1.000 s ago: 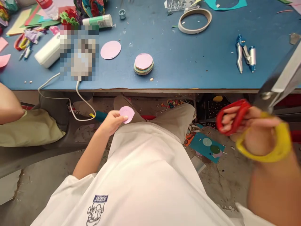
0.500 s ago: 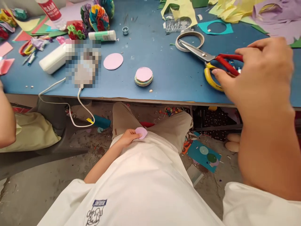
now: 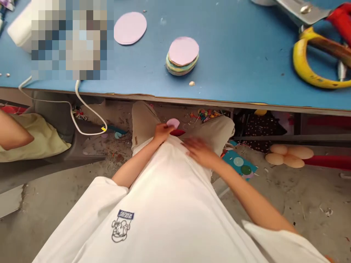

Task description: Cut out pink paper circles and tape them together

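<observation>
My left hand (image 3: 162, 132) is over my lap, thumb and fingers pinching a pale pink paper circle (image 3: 173, 123). My right hand (image 3: 201, 151), blurred by motion, is above my lap at the white shirt, its fingers stretched out and nothing visible in them. On the blue table lies a small stack of paper circles (image 3: 182, 54) with a pink one on top. To its left is a larger pink paper circle (image 3: 130, 28). Scissors (image 3: 314, 34) with one red and one yellow handle lie at the upper right, partly out of frame.
The blue table's front edge (image 3: 192, 100) runs above my knees. A white cable (image 3: 79, 126) hangs over it at the left, where another person's arm (image 3: 15, 128) shows. Paper scraps (image 3: 238, 162) and tan balloon-like shapes (image 3: 289, 155) are below at the right.
My right hand has moved from the scissors' handles down to my lap. My left hand has risen slightly with the paper circle. The view has tilted down and closer to the table edge.
</observation>
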Demonstrator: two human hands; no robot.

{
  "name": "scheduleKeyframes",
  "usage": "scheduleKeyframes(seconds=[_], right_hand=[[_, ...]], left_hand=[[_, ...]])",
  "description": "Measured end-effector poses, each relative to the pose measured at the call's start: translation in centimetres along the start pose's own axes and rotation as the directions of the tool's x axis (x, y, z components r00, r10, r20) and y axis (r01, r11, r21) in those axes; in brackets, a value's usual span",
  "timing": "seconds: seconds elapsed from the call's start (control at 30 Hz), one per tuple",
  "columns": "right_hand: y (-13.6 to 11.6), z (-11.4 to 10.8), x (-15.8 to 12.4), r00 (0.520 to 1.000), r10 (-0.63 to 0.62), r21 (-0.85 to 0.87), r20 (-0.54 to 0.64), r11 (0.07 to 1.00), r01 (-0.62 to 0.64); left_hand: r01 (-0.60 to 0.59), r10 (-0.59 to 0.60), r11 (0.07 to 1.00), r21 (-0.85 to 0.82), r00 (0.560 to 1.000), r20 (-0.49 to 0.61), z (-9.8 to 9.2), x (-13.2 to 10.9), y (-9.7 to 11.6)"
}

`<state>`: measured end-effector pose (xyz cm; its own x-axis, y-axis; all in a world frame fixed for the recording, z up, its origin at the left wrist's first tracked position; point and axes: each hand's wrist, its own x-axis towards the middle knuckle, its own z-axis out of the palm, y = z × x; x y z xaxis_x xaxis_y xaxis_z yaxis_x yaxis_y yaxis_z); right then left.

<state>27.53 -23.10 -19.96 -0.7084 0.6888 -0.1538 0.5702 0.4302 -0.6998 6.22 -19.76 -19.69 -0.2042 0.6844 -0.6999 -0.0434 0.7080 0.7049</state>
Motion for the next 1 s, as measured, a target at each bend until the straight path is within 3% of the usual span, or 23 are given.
scheduleKeyframes(seconds=[0.1, 0.2, 0.23, 0.27, 0.3, 0.33, 0.37, 0.4, 0.47, 0.5, 0.53, 0.6, 0.7, 0.77, 0.9, 0.97, 1.0], right_hand=[[2.8, -3.5, 0.4, 0.982, 0.148, -0.009, -0.114, 0.989, -0.150], [-0.1, -5.5, -0.6, 0.964, 0.148, 0.051, -0.222, 0.989, -0.140], [-2.0, -5.3, -1.1, 0.964, 0.064, 0.195, -0.259, 0.981, -0.013], [-4.1, -4.7, -1.6, 0.966, -0.101, 0.334, -0.239, 0.925, 0.180], [-6.0, -3.8, -2.0, 0.934, -0.303, 0.449, -0.189, 0.819, 0.356], [-7.6, -2.6, -2.3, 0.873, -0.485, 0.546, -0.048, 0.720, 0.429], [-8.6, -1.3, -2.3, 0.812, -0.579, 0.591, 0.069, 0.680, 0.434], [-8.8, -0.2, -2.2, 0.804, -0.578, 0.575, 0.140, 0.709, 0.409], [-7.0, 1.1, -1.2, 0.891, -0.403, 0.337, 0.210, 0.885, 0.321], [-5.0, 1.2, -0.5, 0.953, -0.229, 0.127, 0.201, 0.970, 0.206], [-2.7, 0.9, 0.2, 0.984, -0.098, 0.037, 0.151, 0.995, 0.094], [2.4, -0.4, 1.4, 0.995, 0.090, -0.065, 0.038, 0.994, -0.088], [7.8, -2.1, 1.6, 0.958, 0.264, -0.136, -0.110, 0.951, -0.277], [8.9, -1.8, 0.6, 0.937, 0.296, -0.145, -0.184, 0.935, -0.323], [7.7, 0.9, -2.6, 0.919, 0.285, -0.153, -0.273, 0.930, -0.334], [6.5, 2.0, -3.8, 0.921, 0.274, -0.156, -0.276, 0.933, -0.325], [5.9, 2.3, -4.2, 0.923, 0.270, -0.159, -0.275, 0.934, -0.321]], left_hand=[[-0.081, 0.085, 0.996, 0.035, 0.987, -0.134, 0.1, 2.6, 0.0], [-0.130, 0.137, 0.990, 0.051, 0.973, -0.187, 0.2, 3.5, 0.0], [-0.143, 0.151, 0.988, 0.054, 0.969, -0.197, 0.3, 3.5, 0.0], [-0.155, 0.163, 0.986, 0.055, 0.965, -0.206, 0.3, 3.5, 0.0], [-0.166, 0.174, 0.985, 0.055, 0.962, -0.213, 0.3, 3.4, 0.1], [-0.177, 0.184, 0.983, 0.053, 0.958, -0.218, 0.3, 3.4, 0.2], [-0.189, 0.195, 0.981, 0.050, 0.956, -0.220, 0.3, 3.4, 0.4], [-0.199, 0.204, 0.979, 0.045, 0.954, -0.221, 0.3, 3.4, 0.5], [-0.214, 0.215, 0.976, 0.029, 0.951, -0.224, 0.2, 3.5, 0.8], [-0.215, 0.213, 0.976, 0.017, 0.950, -0.227, 0.2, 3.6, 1.0], [-0.212, 0.207, 0.977, 0.003, 0.950, -0.232, 0.2, 3.7, 1.2], [-0.196, 0.182, 0.980, -0.033, 0.953, -0.243, 0.2, 3.7, 1.6], [-0.153, 0.125, 0.983, -0.102, 0.964, -0.234, 0.0, 2.7, 2.5], [-0.115, 0.087, 0.982, -0.150, 0.980, -0.180, -0.6, 0.8, 3.0], [-0.010, 0.018, 0.980, -0.200, 0.999, 0.038, -3.2, -5.5, 2.7], [0.045, -0.014, 0.979, -0.197, 0.987, 0.160, -4.7, -8.8, 1.7], [0.095, -0.027, 0.970, -0.222, 0.957, 0.290, -5.4, -10.1, 1.1]])
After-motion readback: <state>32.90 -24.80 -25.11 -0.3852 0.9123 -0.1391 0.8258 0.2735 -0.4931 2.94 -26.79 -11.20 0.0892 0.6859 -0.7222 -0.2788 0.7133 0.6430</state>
